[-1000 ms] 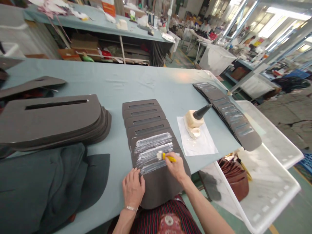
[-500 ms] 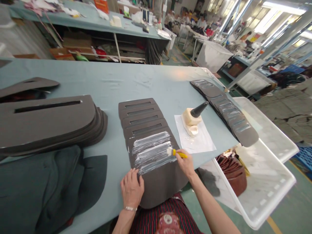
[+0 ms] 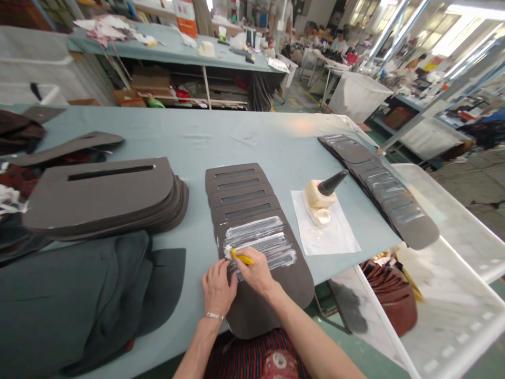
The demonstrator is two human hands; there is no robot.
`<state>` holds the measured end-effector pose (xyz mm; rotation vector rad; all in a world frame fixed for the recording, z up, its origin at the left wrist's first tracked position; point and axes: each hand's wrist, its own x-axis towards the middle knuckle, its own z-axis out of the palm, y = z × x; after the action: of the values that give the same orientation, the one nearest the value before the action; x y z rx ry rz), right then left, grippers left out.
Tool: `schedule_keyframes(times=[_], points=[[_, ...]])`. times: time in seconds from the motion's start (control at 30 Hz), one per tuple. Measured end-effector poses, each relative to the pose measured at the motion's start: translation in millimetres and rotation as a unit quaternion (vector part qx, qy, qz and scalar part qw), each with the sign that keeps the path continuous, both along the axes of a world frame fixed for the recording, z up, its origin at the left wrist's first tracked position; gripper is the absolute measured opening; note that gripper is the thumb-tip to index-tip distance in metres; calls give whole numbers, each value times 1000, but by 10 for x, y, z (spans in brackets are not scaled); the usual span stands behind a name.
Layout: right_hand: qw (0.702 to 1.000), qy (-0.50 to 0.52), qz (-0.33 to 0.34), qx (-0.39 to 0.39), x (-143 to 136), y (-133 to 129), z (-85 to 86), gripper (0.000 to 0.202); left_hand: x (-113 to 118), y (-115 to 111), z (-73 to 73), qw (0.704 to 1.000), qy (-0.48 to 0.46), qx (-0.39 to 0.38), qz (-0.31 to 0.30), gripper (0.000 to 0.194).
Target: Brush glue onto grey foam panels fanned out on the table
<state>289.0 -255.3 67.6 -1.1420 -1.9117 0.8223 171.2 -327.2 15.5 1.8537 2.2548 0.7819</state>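
Clasping the yellow-handled brush (image 3: 243, 258), the right hand (image 3: 255, 270) had swept to the left edge of the overlapping panels (image 3: 286, 288) on the worktop (image 3: 244, 139), seemingly spreading white paste (image 3: 254, 227); the left hand (image 3: 219, 289) rested there, gripping nothing.

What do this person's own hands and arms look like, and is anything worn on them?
The left hand and right hand are ungloved, and no sleeves show on the forearms. A thin, pale silvery bracelet circles the left wrist; none shows on the right. Between the arms, a dark garment with red stripes is visible.
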Motion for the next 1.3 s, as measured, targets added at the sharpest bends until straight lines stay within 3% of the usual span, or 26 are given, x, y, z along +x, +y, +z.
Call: schedule_keyframes(times=[0.1, 0.23, 0.3, 0.5, 0.67, 0.83, 0.93, 1.0, 1.07, 1.17, 1.23, 1.3], points=[[999, -14, -51, -9, 418, 207, -78, 14, 25, -4, -13, 1000, 5, -7, 7, 32], [977, -47, -206, -18, 1221, 482, -15, 14, 25, -15, -27, 1000, 11, -11, 12, 32], [968, -54, -244, -8, 1322, 492, 34, 15, 24, -11, -29, 1000, 15, -13, 17, 31], [994, -69, -79, 0, 1010, 295, 19, 16, 32, -2, -16, 999, 25, -19, 18, 32], [973, -94, -210, 3, 1244, 394, -13, 18, 37, 1, -12, 999, 21, -23, 23, 32], [989, -108, -102, 28, 1230, 359, -18, 18, 30, -2, -14, 999, 15, -27, 23, 32], [974, -130, -184, 38, 1173, 369, 20, 16, 25, 0, -8, 999, 12, -29, 23, 31], [968, -118, -217, 51, 996, 344, 49, 16, 27, 5, -2, 999, 11, -31, 24, 31], [984, -83, -151, 54, 696, 261, 54, 16, 33, 11, 1, 999, 9, -31, 28, 31], [998, -50, 10, 30, 341, 141, 6, 17, 36, 12, -4, 999, 3, -29, 28, 31], [999, -46, 9, 6, 399, 167, -28, 16, 24, 3, -18, 999, -3, -29, 26, 30], [995, -56, -88, -4, 681, 298, -28, 16, -4, -5, -38, 999, -15, -27, 25, 29]])
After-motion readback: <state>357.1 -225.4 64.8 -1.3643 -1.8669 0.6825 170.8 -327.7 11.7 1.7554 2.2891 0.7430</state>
